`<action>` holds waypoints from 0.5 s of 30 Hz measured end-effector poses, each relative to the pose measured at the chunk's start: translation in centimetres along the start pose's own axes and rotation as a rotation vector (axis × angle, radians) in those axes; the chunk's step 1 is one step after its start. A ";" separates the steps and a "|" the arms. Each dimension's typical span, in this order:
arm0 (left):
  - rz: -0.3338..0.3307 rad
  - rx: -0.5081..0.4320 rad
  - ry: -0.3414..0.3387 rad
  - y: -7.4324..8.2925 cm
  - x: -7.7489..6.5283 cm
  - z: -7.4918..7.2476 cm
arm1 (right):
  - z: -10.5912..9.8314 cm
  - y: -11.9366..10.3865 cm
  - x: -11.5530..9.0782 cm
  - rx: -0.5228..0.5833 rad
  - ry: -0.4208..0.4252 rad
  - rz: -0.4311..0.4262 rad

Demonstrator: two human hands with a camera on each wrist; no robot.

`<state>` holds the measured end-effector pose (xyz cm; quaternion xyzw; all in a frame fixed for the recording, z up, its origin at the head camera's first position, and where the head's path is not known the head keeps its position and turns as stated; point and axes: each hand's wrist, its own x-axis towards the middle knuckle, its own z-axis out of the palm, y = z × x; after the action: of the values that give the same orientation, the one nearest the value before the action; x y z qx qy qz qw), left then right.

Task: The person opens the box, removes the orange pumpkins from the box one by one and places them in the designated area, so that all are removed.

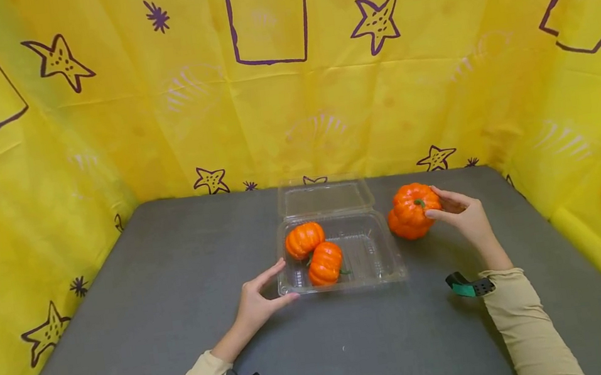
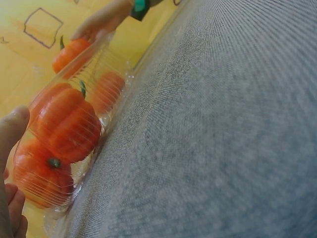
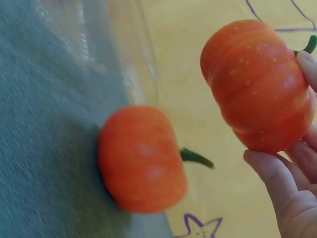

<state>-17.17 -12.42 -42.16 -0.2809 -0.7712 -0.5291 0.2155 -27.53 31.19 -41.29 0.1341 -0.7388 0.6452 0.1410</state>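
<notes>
orange pumpkin: i have it pinched in the right hand above another pumpkin, by the clamshell's right edge; left hand spread-fingered at its near-left corner.

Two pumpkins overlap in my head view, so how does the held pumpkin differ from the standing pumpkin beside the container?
The held pumpkin is raised off the table, while the standing pumpkin rests on it, stem up. The right hand grips the held pumpkin; no hand touches the standing pumpkin. Both are orange with a green stem.
</notes>
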 end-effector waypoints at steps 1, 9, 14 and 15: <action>-0.006 0.000 0.000 0.0 0.0 0.0 | -0.7 0.9 0.2 0.003 0.006 -0.005; 0.032 0.007 0.018 0.2 -0.1 0.1 | -3.1 1.3 0.0 0.207 0.063 -0.029; 0.028 0.000 0.023 0.2 -0.2 0.1 | -5.4 4.1 0.2 0.150 0.147 -0.021; 0.024 0.001 0.023 0.2 -0.2 0.1 | -5.7 4.4 0.3 0.144 0.160 -0.016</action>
<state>-16.96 -12.32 -42.19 -0.2839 -0.7656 -0.5291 0.2309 -29.25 37.41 -44.44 0.0977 -0.6757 0.7042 0.1948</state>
